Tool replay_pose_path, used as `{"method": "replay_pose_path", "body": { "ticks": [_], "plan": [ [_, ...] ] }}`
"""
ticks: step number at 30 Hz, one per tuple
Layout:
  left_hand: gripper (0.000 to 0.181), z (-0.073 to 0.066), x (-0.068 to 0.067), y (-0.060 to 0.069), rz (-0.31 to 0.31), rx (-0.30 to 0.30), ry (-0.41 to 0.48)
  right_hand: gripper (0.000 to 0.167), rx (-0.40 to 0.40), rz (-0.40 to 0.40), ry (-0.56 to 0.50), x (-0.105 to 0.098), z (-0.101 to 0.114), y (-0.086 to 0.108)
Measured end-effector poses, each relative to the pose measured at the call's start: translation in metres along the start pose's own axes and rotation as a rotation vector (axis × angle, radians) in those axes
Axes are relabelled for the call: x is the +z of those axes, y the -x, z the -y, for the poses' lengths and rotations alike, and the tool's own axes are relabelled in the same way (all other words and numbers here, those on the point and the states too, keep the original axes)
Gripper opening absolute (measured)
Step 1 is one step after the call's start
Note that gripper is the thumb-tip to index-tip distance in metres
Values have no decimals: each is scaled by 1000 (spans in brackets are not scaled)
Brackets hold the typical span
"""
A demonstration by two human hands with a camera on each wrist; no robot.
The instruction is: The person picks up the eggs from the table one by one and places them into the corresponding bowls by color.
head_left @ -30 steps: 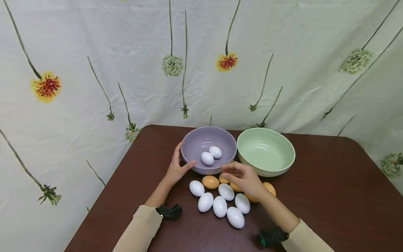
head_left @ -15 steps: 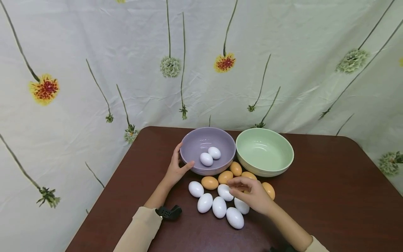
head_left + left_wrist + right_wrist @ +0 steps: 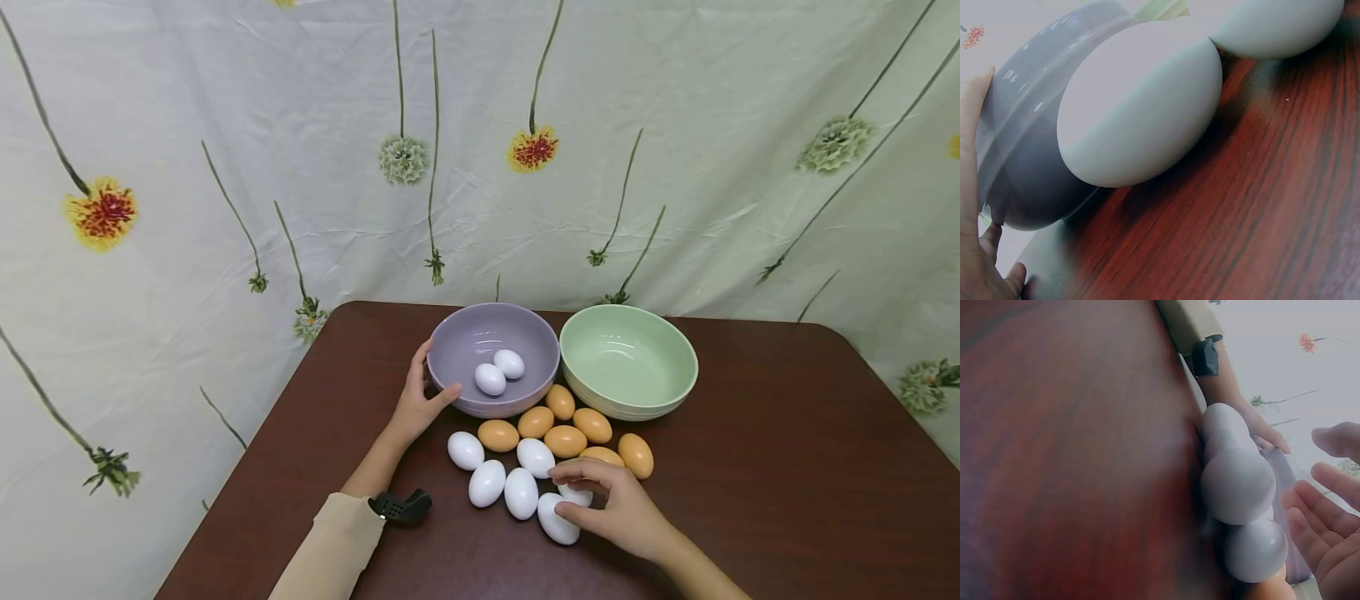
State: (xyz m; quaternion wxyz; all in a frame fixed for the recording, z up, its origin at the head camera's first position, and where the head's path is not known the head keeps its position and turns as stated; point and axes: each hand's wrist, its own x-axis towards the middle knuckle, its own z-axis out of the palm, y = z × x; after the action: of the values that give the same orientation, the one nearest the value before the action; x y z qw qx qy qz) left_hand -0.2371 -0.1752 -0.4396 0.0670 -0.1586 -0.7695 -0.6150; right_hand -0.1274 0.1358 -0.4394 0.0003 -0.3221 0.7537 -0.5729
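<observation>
My left hand (image 3: 415, 408) grips the near left side of a purple bowl (image 3: 459, 346), its thumb at the rim and its fingers along the outer wall. Two white eggs (image 3: 491, 379) lie inside that bowl. Over the nearest white eggs hovers my right hand (image 3: 621, 507), thumb and fingers parted around a white egg (image 3: 557, 523) and partly covering another one (image 3: 574, 495). In the right wrist view the fingers (image 3: 1313, 540) are loosely bent and look apart from the eggs (image 3: 1239, 486). A large white egg (image 3: 1141, 106) fills the left wrist view beside the bowl.
A light green bowl (image 3: 628, 354) without eggs stands right of the purple one, rims nearly touching. Several brown eggs (image 3: 565, 442) lie before the bowls, with several white eggs (image 3: 521, 493) closer to me on the dark wooden table (image 3: 780, 450). A flowered cloth (image 3: 337, 108) hangs behind.
My right hand has come back from near the purple bowl, over the brown eggs, down to the nearest white eggs, its fingers spreading wider. The left hand stays on the bowl.
</observation>
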Motion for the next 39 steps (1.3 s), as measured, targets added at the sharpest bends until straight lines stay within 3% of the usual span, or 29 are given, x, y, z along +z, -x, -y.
{"method": "replay_pose_path", "body": {
  "ticks": [12, 21, 27, 39],
  "plan": [
    [87, 0, 0, 0, -6, -3, -2, 35, -99, 33, 65, 4, -3, 13],
    [88, 1, 0, 0, -6, 0, 0, 48, -274, 50, 349, 5, -10, 14],
    [87, 0, 0, 0, -5, 3, -1, 46, -273, 128, 408, 5, -10, 13],
    [87, 1, 0, 0, -7, 4, 4, 45, -261, 268, 362, 3, -10, 11]
  ]
}}
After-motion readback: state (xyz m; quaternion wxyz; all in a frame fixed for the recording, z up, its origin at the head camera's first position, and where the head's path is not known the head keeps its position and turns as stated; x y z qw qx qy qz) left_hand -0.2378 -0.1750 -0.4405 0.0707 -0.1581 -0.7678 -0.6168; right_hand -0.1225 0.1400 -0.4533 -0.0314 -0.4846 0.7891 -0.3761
